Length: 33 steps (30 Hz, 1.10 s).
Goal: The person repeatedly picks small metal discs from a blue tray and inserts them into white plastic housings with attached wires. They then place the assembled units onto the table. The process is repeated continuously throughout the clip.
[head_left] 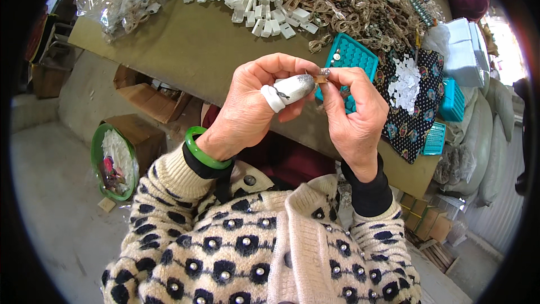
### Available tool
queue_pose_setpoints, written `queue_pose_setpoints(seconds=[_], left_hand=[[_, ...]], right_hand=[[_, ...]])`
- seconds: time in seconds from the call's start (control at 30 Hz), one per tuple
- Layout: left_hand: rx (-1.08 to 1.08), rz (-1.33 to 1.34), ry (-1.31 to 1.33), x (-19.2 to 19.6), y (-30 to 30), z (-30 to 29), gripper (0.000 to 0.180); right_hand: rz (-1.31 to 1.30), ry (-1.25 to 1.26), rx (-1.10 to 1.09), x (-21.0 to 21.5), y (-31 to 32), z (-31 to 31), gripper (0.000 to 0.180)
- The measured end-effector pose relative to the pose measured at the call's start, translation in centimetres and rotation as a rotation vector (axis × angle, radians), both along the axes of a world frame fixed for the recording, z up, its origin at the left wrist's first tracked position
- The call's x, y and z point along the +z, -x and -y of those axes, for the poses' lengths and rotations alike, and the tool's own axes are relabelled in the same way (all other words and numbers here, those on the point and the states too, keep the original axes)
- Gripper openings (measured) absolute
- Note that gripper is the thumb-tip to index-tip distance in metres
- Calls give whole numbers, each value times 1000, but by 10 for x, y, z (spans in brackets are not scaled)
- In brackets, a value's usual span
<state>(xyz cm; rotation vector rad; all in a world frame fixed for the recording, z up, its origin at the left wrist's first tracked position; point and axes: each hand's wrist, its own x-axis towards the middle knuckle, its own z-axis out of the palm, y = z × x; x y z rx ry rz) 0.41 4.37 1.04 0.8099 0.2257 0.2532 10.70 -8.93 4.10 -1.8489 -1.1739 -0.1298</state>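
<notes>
My left hand (247, 93) and my right hand (358, 115) meet over the table's near edge, fingertips together. Both are closed in a pinch on a small silver-and-brown piece (323, 74). It is too small and too covered by fingers to name its kind. A white finger cot (288, 89), dark and worn at the tip, covers my left thumb, and a green bangle (203, 149) circles that wrist. Just behind my right fingers lies a teal tray (354, 50) with rows of small pockets and a few small round pieces in it.
White boxes (256, 0) and bundled cords (360, 0) are heaped at the table's far side. A clear bag (126, 0) lies far left. Right, a patterned cloth (419, 118) bears white pieces (406, 85). A green basin (101, 160) stands low on the left; sacks (478, 141) stand right.
</notes>
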Motion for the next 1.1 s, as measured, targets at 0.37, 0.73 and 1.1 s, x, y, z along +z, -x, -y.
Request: queue_pose_setpoints(seconds=[0.37, 0.73, 1.1], left_hand=[[-244, 128, 413, -10, 15, 7, 20], [-415, 244, 571, -13, 19, 12, 20], [-389, 156, 629, -11, 25, -2, 20]], right_hand=[[-344, -15, 221, 4, 0, 15, 10], [-1116, -179, 291, 1, 11, 16, 6], [-40, -24, 217, 0, 21, 5, 21]])
